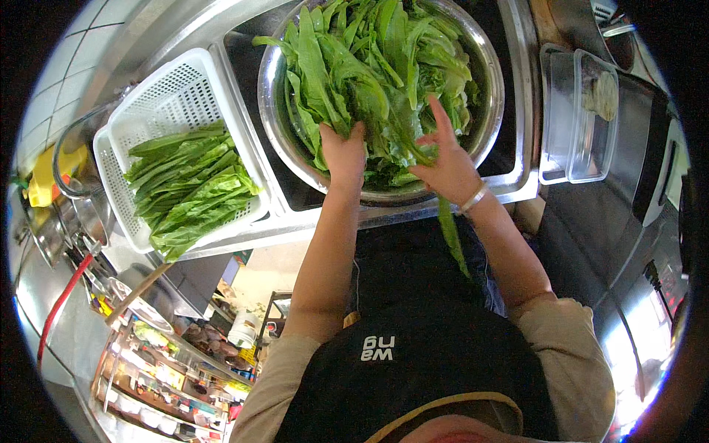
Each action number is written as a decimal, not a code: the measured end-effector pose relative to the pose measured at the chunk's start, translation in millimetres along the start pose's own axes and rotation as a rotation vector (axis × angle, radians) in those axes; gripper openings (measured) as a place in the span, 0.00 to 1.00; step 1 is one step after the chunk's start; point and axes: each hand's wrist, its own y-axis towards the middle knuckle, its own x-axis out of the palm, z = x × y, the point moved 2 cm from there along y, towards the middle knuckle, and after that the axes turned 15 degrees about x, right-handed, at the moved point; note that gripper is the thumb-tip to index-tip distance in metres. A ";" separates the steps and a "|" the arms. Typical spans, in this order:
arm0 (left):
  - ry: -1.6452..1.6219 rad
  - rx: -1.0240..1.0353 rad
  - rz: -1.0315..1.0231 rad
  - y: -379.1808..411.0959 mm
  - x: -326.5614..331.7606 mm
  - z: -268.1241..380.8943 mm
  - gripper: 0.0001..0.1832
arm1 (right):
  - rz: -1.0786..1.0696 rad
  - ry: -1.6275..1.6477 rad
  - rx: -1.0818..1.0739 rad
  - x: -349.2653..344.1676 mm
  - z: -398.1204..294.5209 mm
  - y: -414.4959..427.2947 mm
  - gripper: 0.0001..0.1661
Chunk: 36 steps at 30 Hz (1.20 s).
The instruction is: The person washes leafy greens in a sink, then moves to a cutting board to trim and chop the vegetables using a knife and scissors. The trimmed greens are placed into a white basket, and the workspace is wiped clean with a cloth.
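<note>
A round stainless steel basin (494,105) in front of me is heaped with wet, long-leaf lettuce (360,66). At the basin's near side, my left hand (344,154) grips a bunch of these leaves by their lower ends. To its right is my right hand (450,169), its index finger stretched out over the greens. One long leaf (454,238) runs through the right hand and hangs past the basin's near rim towards my apron. Part of the right hand's grip is hidden by its own palm.
Left of the basin, a white perforated plastic basket (166,83) holds lettuce laid in a neat pile (188,188). The basin sits within a metal sink's rim (520,111). Clear plastic containers (579,122) stand to the right. A red hose (63,310) is at far left.
</note>
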 end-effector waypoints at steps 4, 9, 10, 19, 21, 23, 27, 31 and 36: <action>-0.344 0.036 0.260 -12.9 -15.9 24.6 0.23 | 0.185 0.091 0.170 -52.6 33.8 -28.4 0.25; -0.426 0.058 0.235 -10.6 -38.7 10.7 0.24 | 0.726 -0.457 -0.178 -74.9 27.1 13.2 0.27; -0.479 0.035 0.211 -11.8 -42.7 11.5 0.24 | 0.727 -0.459 -0.258 -63.0 15.5 23.8 0.25; -0.369 0.176 0.305 -9.6 -56.0 30.5 0.18 | 0.481 -0.630 -0.226 18.8 -61.2 72.9 0.08; 0.084 0.295 0.242 -6.5 -56.7 26.5 0.20 | 0.481 -0.391 -0.309 1.3 -83.1 43.9 0.09; 0.637 0.380 0.064 -1.9 -53.7 24.5 0.24 | 0.619 -0.462 -0.440 -19.5 -92.0 36.7 0.08; 0.583 0.265 0.026 7.3 -16.6 28.7 0.53 | 0.901 -0.588 -0.471 -87.9 -93.6 56.4 0.07; 0.493 0.065 -0.042 39.6 -16.8 18.5 0.53 | 1.123 -0.706 -0.463 -120.3 -92.7 87.2 0.19; 0.185 0.049 -0.082 50.4 -41.9 13.2 0.32 | 0.243 -0.643 0.227 -5.0 -71.1 81.2 0.45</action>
